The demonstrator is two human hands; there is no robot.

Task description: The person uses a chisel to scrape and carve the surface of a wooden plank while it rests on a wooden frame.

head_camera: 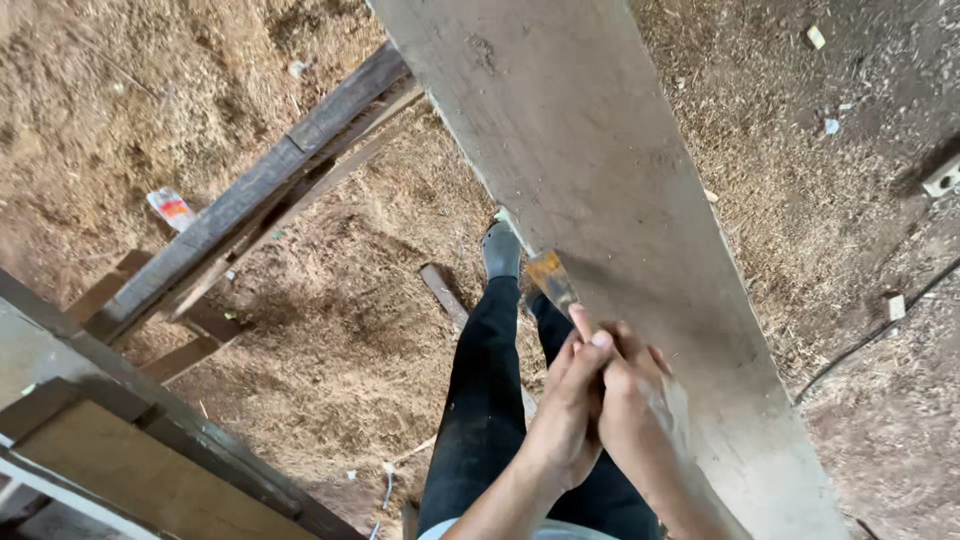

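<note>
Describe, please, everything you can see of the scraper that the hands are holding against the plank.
The scraper shows a flat, roughly rectangular metal blade, rusty orange-brown with darker patches. Its handle is hidden inside the two hands: the left hand and right hand close around it together, a left fingertip reaching toward the blade. The blade points up and away, lying tilted against the near edge of the pale grey wooden plank.

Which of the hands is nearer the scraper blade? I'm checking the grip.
Left. The left hand has its forefinger stretched up along the scraper, just below the blade. The right hand wraps the handle further back, over the plank.
</note>
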